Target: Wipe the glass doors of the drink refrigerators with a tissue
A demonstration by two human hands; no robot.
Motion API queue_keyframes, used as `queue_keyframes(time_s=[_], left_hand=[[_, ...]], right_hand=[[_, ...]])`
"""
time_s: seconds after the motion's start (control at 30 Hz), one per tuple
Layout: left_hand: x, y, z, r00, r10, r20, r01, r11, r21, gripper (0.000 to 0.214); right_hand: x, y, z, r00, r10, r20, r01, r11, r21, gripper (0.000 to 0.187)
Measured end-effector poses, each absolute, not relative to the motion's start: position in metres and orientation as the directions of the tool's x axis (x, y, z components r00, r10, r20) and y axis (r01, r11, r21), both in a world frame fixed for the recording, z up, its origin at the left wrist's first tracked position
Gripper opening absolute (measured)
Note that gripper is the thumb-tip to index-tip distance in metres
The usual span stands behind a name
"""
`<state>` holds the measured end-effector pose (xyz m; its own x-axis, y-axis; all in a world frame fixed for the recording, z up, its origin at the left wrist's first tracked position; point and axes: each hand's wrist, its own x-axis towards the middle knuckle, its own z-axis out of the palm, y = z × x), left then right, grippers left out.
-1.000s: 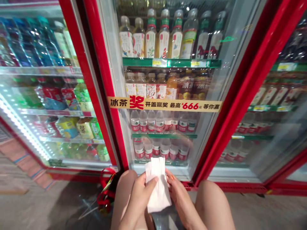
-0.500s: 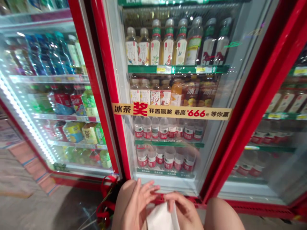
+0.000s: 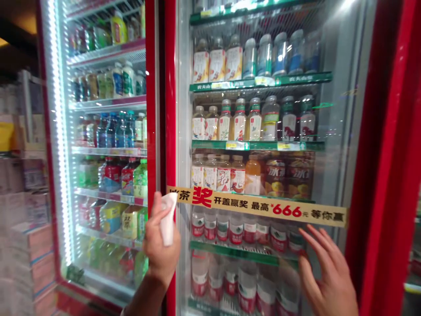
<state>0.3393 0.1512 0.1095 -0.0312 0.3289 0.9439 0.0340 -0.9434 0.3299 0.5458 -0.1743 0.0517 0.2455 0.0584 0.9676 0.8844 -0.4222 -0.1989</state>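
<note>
My left hand [image 3: 161,250] is closed around a folded white cloth or paper [image 3: 168,219]; its exact kind I cannot make out. It is raised at the left edge of the middle fridge's glass door [image 3: 332,171], by the red frame. Just below the right end of the yellow banner strip [image 3: 246,207], my right hand [image 3: 329,272] has its fingers spread and holds nothing. Whether its fingertips touch the glass I cannot tell. The strip runs across the door, printed with dark characters and a red 666. Part of its left end is hidden by the white piece.
Behind the glass, bottled drinks [image 3: 240,120] stand on green-edged shelves [image 3: 259,145]. A second lit fridge [image 3: 110,151] with more drinks stands to the left. Stacked boxes [image 3: 39,259] are at the far left, and a red frame [image 3: 381,175] rises on the right.
Both hands have risen from near the lap to the door and moved apart. The white piece has gone up with my left hand. The view has tilted upward.
</note>
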Motion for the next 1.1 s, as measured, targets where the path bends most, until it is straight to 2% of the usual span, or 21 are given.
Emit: queue_keyframes(time_s=[0.07, 0.13, 0.23, 0.3, 0.37, 0.5, 0.53, 0.57, 0.6, 0.67, 0.7, 0.73, 0.8, 0.87, 0.93, 0.97, 1.03, 1.07, 1.1], left_hand=[[0.378, 0.155, 0.122, -0.001, 0.257, 0.966, 0.054, -0.965, 0.257, 0.061], [0.41, 0.152, 0.11, 0.147, 0.18, 0.973, 0.066, -0.983, 0.172, 0.069], [0.427, 0.157, 0.071, 0.412, -0.034, 0.911, -0.019, -0.999, -0.028, 0.111], [0.42, 0.172, 0.061, 0.511, -0.155, 0.845, -0.103, -0.987, -0.119, 0.117], [0.411, 0.188, 0.072, 0.486, -0.142, 0.862, -0.086, -0.99, -0.114, 0.114], [0.412, 0.19, 0.109, 0.223, 0.103, 0.969, 0.177, -0.982, 0.063, 0.123], [0.414, 0.185, 0.11, 0.206, 0.11, 0.972, 0.196, -0.978, 0.069, 0.126], [0.416, 0.181, 0.106, 0.258, 0.066, 0.964, 0.167, -0.986, 0.023, 0.128], [0.415, 0.177, 0.1, 0.362, -0.038, 0.931, 0.091, -0.993, -0.075, 0.129], [0.408, 0.181, 0.089, 0.559, -0.305, 0.771, -0.116, -0.95, -0.291, 0.121], [0.403, 0.187, 0.089, 0.596, -0.384, 0.705, -0.174, -0.919, -0.354, 0.116], [0.398, 0.195, 0.093, 0.601, -0.406, 0.689, -0.175, -0.907, -0.382, 0.113], [0.393, 0.209, 0.113, 0.512, -0.302, 0.804, -0.033, -0.943, -0.332, 0.116], [0.397, 0.209, 0.13, 0.362, -0.121, 0.924, 0.122, -0.977, -0.175, 0.124], [0.406, 0.194, 0.13, 0.333, -0.059, 0.941, 0.148, -0.982, -0.114, 0.13], [0.41, 0.185, 0.124, 0.395, -0.109, 0.912, 0.094, -0.983, -0.158, 0.129], [0.414, 0.171, 0.11, 0.608, -0.333, 0.72, -0.15, -0.94, -0.307, 0.118], [0.413, 0.169, 0.108, 0.675, -0.425, 0.603, -0.268, -0.903, -0.336, 0.109], [0.411, 0.171, 0.112, 0.703, -0.458, 0.545, -0.326, -0.888, -0.325, 0.103]], right_hand=[[0.569, -0.16, 0.069, 0.099, 0.038, 0.994, 0.852, -0.52, -0.065, 0.07], [0.585, -0.142, 0.072, 0.036, 0.083, 0.996, 0.825, -0.564, 0.018, 0.077], [0.599, -0.126, 0.064, 0.024, 0.111, 0.993, 0.801, -0.597, 0.048, 0.079], [0.603, -0.125, 0.06, 0.032, 0.102, 0.994, 0.788, -0.615, 0.038, 0.081], [0.604, -0.128, 0.059, 0.023, 0.114, 0.993, 0.775, -0.63, 0.055, 0.083], [0.601, -0.133, 0.062, 0.015, 0.131, 0.991, 0.778, -0.624, 0.071, 0.082], [0.6, -0.133, 0.062, 0.024, 0.124, 0.992, 0.784, -0.618, 0.059, 0.08], [0.6, -0.133, 0.062, 0.033, 0.12, 0.992, 0.79, -0.611, 0.047, 0.079], [0.599, -0.132, 0.062, 0.038, 0.116, 0.992, 0.794, -0.606, 0.04, 0.078], [0.6, -0.131, 0.061, 0.041, 0.11, 0.993, 0.799, -0.6, 0.033, 0.077], [0.6, -0.13, 0.061, 0.036, 0.114, 0.993, 0.798, -0.602, 0.04, 0.077], [0.6, -0.13, 0.06, 0.028, 0.12, 0.992, 0.795, -0.605, 0.051, 0.077], [0.601, -0.13, 0.06, 0.009, 0.129, 0.992, 0.787, -0.612, 0.073, 0.077], [0.601, -0.131, 0.061, -0.002, 0.132, 0.991, 0.784, -0.615, 0.083, 0.077], [0.601, -0.132, 0.061, 0.001, 0.124, 0.992, 0.784, -0.616, 0.076, 0.077], [0.601, -0.132, 0.061, 0.005, 0.125, 0.992, 0.786, -0.615, 0.073, 0.077], [0.601, -0.132, 0.061, 0.01, 0.125, 0.992, 0.788, -0.612, 0.069, 0.077], [0.601, -0.133, 0.061, 0.009, 0.126, 0.992, 0.789, -0.611, 0.07, 0.077], [0.601, -0.133, 0.06, 0.009, 0.13, 0.991, 0.788, -0.612, 0.073, 0.078]])
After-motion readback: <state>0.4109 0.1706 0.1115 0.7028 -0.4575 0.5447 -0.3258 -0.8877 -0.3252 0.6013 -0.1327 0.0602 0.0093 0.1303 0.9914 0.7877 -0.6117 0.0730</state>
